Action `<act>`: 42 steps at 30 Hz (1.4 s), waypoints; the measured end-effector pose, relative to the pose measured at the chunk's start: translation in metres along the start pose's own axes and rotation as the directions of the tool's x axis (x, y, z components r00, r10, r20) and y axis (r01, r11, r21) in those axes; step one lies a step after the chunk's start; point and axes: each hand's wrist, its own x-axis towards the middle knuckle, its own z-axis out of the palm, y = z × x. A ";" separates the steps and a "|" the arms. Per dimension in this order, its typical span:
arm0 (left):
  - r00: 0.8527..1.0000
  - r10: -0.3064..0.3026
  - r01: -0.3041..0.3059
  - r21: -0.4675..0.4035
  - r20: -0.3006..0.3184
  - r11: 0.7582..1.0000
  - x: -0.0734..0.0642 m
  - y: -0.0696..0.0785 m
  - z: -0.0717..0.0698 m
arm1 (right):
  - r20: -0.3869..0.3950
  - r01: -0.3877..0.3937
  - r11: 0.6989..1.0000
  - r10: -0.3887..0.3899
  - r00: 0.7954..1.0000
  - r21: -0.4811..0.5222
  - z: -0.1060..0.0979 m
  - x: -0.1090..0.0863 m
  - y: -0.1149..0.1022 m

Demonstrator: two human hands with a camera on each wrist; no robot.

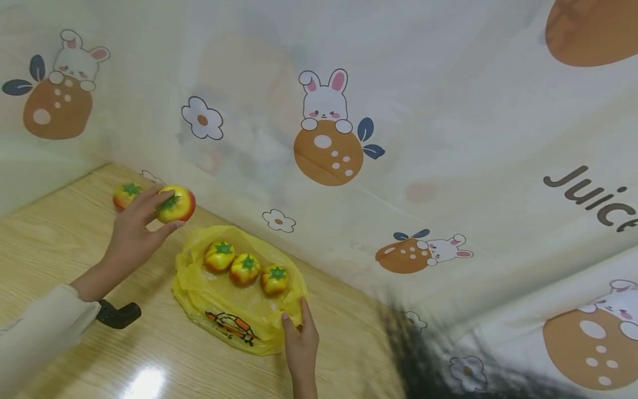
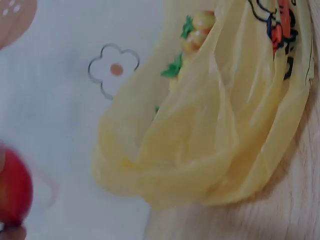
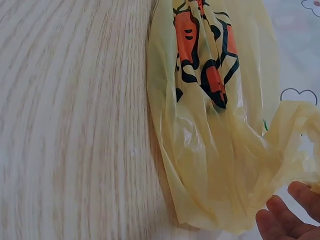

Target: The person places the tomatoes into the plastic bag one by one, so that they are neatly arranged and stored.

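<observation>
Gripping fourth fruit (image 1: 180,205) in left hand (image 1: 130,234), pinching yellow bag (image 1: 191,296) in right hand (image 1: 302,344), likely past halfway with three fruits (image 1: 245,270) bagged lower centre-left, one more fruit (image 1: 123,198) remaining mid-left.

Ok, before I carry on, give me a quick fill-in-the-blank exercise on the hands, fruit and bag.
1. The count of fruit in the left hand is ____.
2. The plastic bag at the right hand is coloured ____.
3. Inside it, ____ fruits are visible.
4. Their leafy tops are ____.

Missing words: one, yellow, three, green.
</observation>
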 end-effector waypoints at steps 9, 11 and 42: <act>0.992 0.105 -0.108 0.050 0.063 0.993 -0.009 0.016 0.021 | -0.011 -0.022 0.998 0.023 1.000 0.060 -0.007 -0.002 -0.010; 0.980 0.167 -0.173 0.054 0.107 0.983 -0.012 0.017 0.025 | -0.003 -0.022 0.998 0.022 1.000 0.067 -0.008 -0.002 -0.012; 0.793 0.214 -0.336 0.116 0.571 0.935 -0.052 0.013 0.059 | -0.040 0.006 0.999 -0.004 0.999 0.052 -0.025 -0.005 -0.022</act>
